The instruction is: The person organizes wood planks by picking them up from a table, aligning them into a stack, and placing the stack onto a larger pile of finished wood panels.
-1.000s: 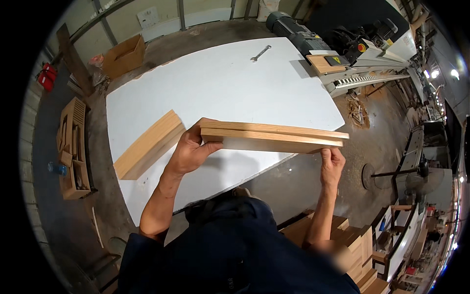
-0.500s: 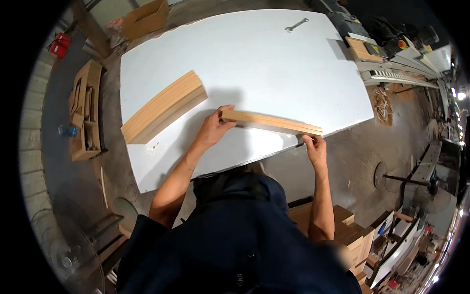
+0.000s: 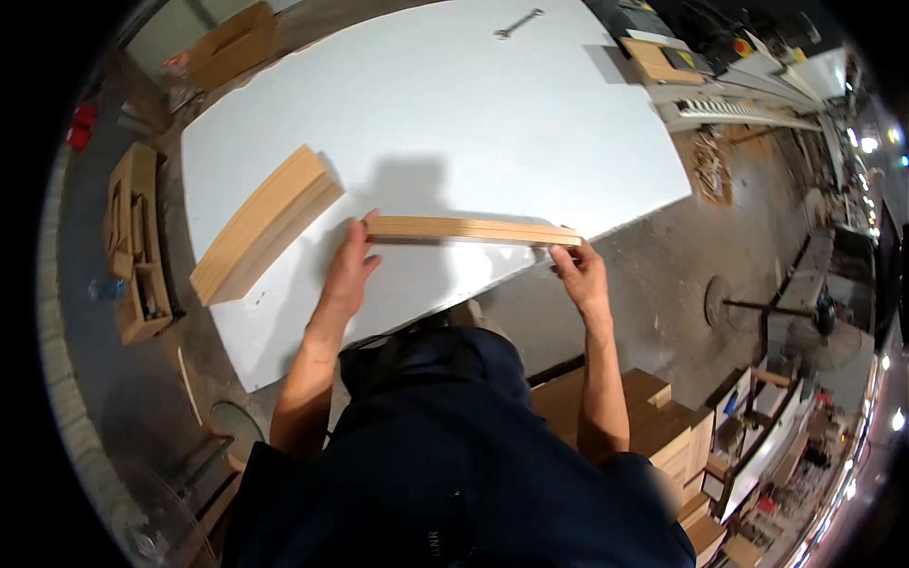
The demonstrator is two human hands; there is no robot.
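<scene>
A small bundle of light wooden strips (image 3: 469, 230) lies between my two hands, held by its ends over the white tabletop (image 3: 445, 104). My left hand (image 3: 351, 260) grips its left end, thumb on the near side and fingers on the far side. At the other end, close to the table's near edge, my right hand (image 3: 581, 271) has its fingers round the strips. To the left, a taller stack of similar wooden strips (image 3: 270, 222) rests on the table at a slant.
A wrench (image 3: 519, 24) lies at the far side of the table. Stacked wooden boards (image 3: 653, 407) stand at my lower right, and a pedestal fan (image 3: 826, 317) beyond them. A wooden crate (image 3: 137, 246) sits on the floor at left; machinery (image 3: 729, 71) stands far right.
The held strips have turned closer to level in the picture, their right end swinging away from me relative to the left end. My view has shifted, and the stack at left stays on the table.
</scene>
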